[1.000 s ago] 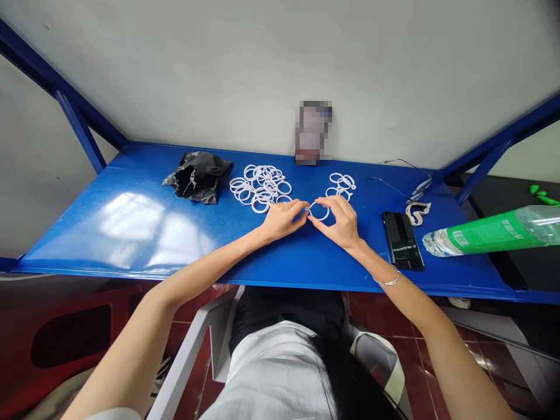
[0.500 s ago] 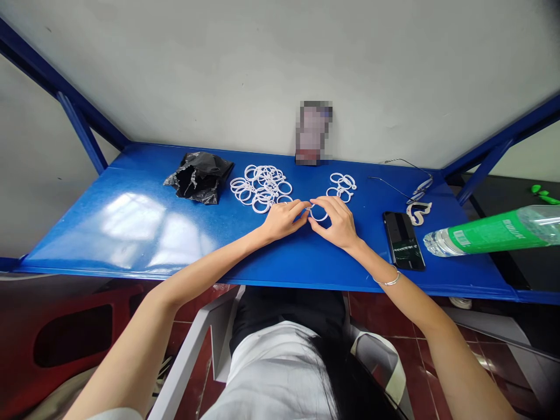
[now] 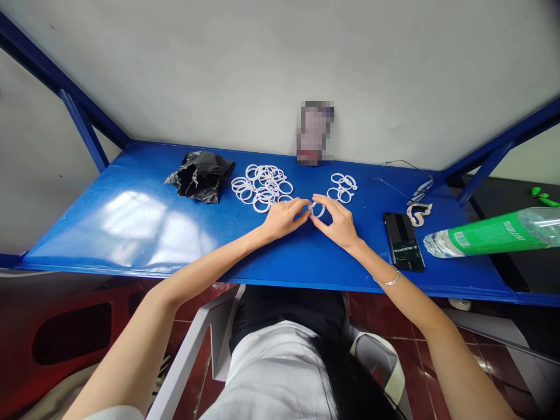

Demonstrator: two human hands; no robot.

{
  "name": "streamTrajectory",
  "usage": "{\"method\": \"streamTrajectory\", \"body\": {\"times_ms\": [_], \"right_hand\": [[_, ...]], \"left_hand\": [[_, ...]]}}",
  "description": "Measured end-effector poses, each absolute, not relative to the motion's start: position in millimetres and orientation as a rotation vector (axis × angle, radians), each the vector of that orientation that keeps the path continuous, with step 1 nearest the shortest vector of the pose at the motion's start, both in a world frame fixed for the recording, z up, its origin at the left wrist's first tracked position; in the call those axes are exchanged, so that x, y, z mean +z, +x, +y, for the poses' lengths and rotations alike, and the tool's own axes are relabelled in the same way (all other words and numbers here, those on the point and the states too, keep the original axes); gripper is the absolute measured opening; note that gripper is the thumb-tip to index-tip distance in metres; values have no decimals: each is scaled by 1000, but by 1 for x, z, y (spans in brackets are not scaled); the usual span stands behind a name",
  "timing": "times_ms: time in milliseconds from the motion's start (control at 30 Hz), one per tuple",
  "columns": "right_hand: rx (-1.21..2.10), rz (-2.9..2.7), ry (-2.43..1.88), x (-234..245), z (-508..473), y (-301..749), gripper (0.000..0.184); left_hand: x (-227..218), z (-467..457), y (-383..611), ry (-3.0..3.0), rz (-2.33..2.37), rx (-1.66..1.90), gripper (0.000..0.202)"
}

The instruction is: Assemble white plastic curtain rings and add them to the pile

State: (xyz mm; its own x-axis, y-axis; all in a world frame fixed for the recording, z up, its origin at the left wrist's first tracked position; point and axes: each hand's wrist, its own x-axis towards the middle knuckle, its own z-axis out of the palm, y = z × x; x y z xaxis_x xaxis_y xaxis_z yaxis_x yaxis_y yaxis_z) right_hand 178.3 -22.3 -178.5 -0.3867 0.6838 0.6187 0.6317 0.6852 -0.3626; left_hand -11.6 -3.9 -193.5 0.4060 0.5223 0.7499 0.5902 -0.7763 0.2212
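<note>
A white plastic curtain ring (image 3: 323, 212) is held between my two hands, just above the blue table (image 3: 271, 262). My left hand (image 3: 282, 220) pinches the ring's left side, where its small eyelet seems to be; the fingertips partly cover it. Thumb and forefinger of my right hand (image 3: 340, 224) curve around the ring and grip its top and bottom edges. Beyond my left hand lies a loose pile of similar white rings (image 3: 268, 189). A smaller group of rings (image 3: 345, 188) rests beyond my right hand.
A crumpled black plastic bag (image 3: 201, 175) lies left of the pile. On the right are a dark phone (image 3: 403, 242), eyeglasses (image 3: 422, 188), a white hair clip-like piece (image 3: 419, 216) and a green-labelled bottle (image 3: 494, 233). A blurred-out upright object (image 3: 312, 134) leans against the wall.
The ring has turned between my fingers and now looks narrower. My right fingers have spread slightly around it, and my left hand has barely moved.
</note>
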Motion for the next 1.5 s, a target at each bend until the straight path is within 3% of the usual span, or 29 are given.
{"method": "streamTrajectory", "body": {"times_ms": [267,600,1133,1500], "right_hand": [[93,-2126,-1000,-174,-23,178,30],[68,-2090,-950,-171,-22,177,13],[53,-2089,-926,-171,-22,178,12],[22,-2065,-911,-171,-22,178,8]], "left_hand": [[-193,-3,-11,-2546,-1007,-1273,25],[-196,-2,-12,-2509,-931,-1284,28],[-198,-3,-13,-2560,-994,-1182,36],[-191,-5,-12,-2616,-976,-1294,30]]}}
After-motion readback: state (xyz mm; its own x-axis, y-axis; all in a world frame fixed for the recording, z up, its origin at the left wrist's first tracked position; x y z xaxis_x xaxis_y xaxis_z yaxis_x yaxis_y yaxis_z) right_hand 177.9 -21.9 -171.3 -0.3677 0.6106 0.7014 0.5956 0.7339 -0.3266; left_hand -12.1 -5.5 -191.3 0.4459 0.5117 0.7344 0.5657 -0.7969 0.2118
